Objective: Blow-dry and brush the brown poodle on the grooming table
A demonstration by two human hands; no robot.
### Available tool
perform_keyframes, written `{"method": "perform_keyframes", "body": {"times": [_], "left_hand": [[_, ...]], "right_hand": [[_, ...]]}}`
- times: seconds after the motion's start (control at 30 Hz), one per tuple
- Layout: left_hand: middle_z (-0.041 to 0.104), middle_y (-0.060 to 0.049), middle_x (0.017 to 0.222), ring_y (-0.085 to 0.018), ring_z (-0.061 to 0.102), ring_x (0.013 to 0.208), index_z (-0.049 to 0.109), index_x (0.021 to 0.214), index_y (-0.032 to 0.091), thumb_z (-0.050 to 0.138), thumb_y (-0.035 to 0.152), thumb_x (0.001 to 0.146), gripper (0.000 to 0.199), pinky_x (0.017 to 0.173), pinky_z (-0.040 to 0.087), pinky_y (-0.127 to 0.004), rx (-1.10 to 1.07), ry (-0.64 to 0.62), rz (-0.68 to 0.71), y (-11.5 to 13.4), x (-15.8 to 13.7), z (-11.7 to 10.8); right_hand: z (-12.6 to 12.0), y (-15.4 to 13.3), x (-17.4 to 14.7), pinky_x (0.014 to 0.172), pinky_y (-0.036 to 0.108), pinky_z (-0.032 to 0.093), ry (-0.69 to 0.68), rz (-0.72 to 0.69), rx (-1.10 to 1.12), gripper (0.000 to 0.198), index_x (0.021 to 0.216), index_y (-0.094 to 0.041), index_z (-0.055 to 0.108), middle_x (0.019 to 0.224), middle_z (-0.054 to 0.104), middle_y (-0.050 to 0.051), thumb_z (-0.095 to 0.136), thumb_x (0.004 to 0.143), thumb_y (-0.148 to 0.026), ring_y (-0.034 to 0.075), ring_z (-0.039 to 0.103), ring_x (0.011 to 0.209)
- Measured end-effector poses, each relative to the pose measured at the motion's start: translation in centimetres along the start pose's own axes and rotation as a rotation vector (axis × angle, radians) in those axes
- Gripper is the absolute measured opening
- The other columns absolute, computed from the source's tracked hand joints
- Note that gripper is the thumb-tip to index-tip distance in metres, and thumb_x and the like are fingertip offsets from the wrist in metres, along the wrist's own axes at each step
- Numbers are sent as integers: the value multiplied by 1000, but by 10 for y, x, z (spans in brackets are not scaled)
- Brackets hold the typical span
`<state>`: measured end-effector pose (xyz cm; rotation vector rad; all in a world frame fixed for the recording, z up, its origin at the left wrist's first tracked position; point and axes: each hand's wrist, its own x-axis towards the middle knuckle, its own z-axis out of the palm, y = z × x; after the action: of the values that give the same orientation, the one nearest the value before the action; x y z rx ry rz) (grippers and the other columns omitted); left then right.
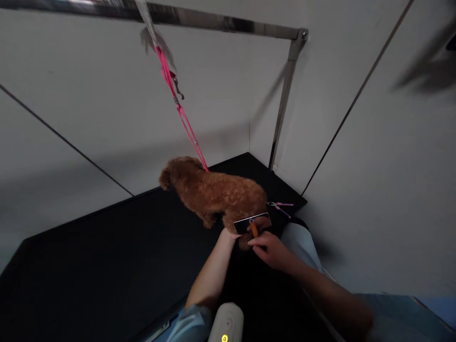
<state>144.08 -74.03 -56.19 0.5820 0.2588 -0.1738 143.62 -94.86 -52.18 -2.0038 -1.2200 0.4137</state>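
A small, curly-coated brown dog (228, 192) stands side-on near the middle of a black grooming table (89, 266), its head to the left and its rump to the right. At its hind end, the person's right hand (272, 249) has its fingers closed around a slim orange-handled tool (254, 229). The left hand (235, 234) reaches in beside the hind legs, mostly hidden, so its grip cannot be told. A glossy dark rectangular panel (242, 226) with a pale edge sits just beyond the hands, against the dog's rear. To the right of the rump lie pliers-style clippers (281, 208) with pinkish-purple handles. A pink grooming loop (188, 128) rises from the dog's shoulders toward a metal overhead bar (213, 21) before pale walls (89, 95). Nearest, a white device (228, 320) shows a yellow light.
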Motion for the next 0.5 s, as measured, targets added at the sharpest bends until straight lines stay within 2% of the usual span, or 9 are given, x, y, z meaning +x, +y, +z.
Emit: {"method": "perform_keyframes", "body": {"times": [0.1,0.17,0.23,0.33,0.43,0.5], "left_hand": [[72,-7,101,-25,61,112,68,100,18,51,28,86,24,105,40,-44,24,-4,60,5,-4,-9],[71,-4,108,-23,60,114,67,104,22,53,31,86,25,106,39,-43,92,52,127,9,-6,-14],[72,-4,105,-24,62,111,67,102,23,55,37,84,26,104,41,-42,158,124,148,13,-8,-20],[74,-8,89,-28,67,98,68,93,17,59,40,80,27,95,48,-42,228,295,179,20,-9,-27],[73,-6,78,-26,69,88,68,86,17,68,29,71,19,86,52,-37,277,461,304,25,-13,-30],[74,-5,76,-24,69,84,68,84,17,73,18,64,21,81,52,-32,288,472,374,27,-18,-29]], "right_hand": [[5,6,-1,76,28,51,-132,87,-10,29,96,-22,76,88,77,4,55,77,-16,19,69,79],[10,9,-2,69,25,51,-201,80,40,29,95,-24,76,83,77,1,55,77,-16,17,69,71],[15,9,3,74,25,51,-126,-22,72,28,100,-25,75,89,77,2,56,80,-19,17,69,78],[26,8,13,87,31,48,5,-137,60,28,105,-22,73,101,75,6,55,84,-22,20,67,93],[38,7,16,72,28,50,-79,-35,96,25,98,-20,74,84,76,4,55,83,-19,17,67,73],[42,4,17,65,26,49,-79,-38,150,25,98,-20,74,77,75,3,53,84,-21,15,65,66]]}}
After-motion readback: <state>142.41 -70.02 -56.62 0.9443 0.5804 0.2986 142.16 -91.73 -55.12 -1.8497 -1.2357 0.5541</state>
